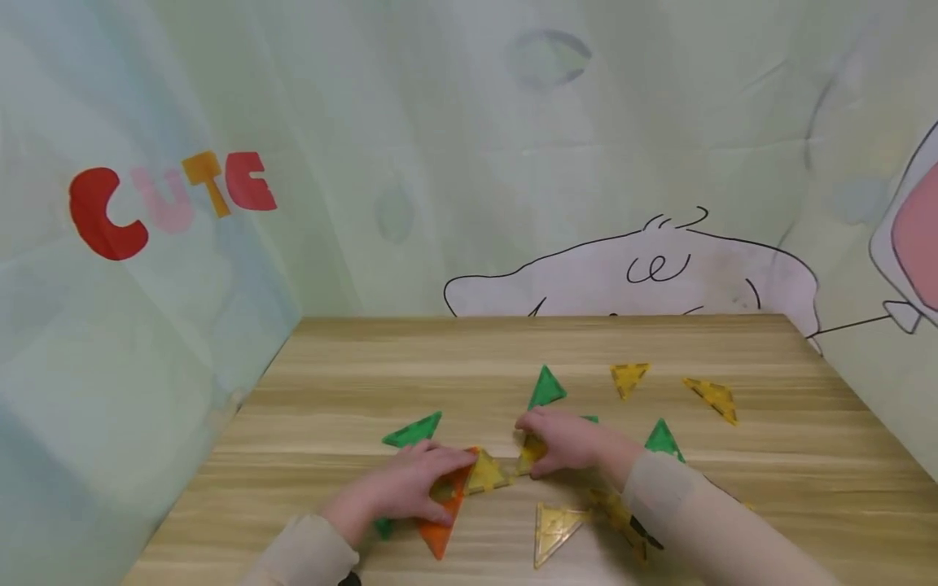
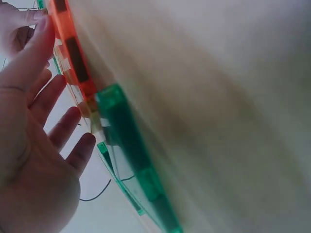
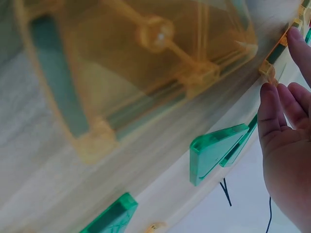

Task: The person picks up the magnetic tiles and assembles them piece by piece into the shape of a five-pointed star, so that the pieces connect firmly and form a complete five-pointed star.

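Observation:
On the table's near middle lies an orange triangular magnetic tile [image 1: 440, 533], which my left hand [image 1: 414, 484] grips with its thumb at the near part and fingers at the far end. A yellow triangular magnetic tile [image 1: 487, 474] sits against its right side. To the right, my right hand [image 1: 567, 439] pinches another yellow triangular tile [image 1: 531, 452] between thumb and fingers, its tip close to the first yellow one. In the right wrist view this pinched tile [image 3: 277, 53] is seen edge-on. A green triangular tile [image 1: 414, 431] lies just beyond my left hand.
Other green tiles [image 1: 546, 387] [image 1: 664, 440] and yellow tiles [image 1: 628, 378] [image 1: 714, 397] lie scattered toward the back and right. Nearer, a yellow tile [image 1: 554, 529] lies below my right forearm. A printed curtain [image 1: 366, 163] hangs behind the wooden table [image 1: 352, 358].

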A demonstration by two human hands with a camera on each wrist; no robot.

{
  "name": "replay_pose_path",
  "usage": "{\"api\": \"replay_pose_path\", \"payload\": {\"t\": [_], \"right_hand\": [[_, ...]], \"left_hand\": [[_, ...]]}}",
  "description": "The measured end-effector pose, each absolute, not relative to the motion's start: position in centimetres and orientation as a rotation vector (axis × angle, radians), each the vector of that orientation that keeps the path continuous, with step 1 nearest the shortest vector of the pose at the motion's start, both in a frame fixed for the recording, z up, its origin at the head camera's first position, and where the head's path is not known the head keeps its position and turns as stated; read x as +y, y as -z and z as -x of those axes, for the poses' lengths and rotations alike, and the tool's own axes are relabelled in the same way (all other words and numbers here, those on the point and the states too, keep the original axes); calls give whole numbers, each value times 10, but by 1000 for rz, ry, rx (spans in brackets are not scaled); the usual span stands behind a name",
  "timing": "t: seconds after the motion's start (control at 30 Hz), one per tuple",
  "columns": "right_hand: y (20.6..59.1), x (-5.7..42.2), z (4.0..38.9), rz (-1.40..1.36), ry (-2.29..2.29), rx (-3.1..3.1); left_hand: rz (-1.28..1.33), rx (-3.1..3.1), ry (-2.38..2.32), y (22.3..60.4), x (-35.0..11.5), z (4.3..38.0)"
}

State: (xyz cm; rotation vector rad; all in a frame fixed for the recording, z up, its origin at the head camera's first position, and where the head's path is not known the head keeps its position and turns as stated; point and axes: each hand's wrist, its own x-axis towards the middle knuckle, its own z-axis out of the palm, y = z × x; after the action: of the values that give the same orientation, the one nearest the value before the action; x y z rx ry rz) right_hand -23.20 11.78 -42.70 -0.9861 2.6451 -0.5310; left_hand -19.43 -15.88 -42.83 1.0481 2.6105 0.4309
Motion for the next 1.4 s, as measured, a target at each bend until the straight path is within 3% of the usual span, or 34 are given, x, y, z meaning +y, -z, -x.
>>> {"api": "replay_pose_path", "payload": {"t": [1.4], "right_hand": [[437,107,214,916,727,2638]], "left_hand": [[-923,2664,-486,429,-140,210]]}}
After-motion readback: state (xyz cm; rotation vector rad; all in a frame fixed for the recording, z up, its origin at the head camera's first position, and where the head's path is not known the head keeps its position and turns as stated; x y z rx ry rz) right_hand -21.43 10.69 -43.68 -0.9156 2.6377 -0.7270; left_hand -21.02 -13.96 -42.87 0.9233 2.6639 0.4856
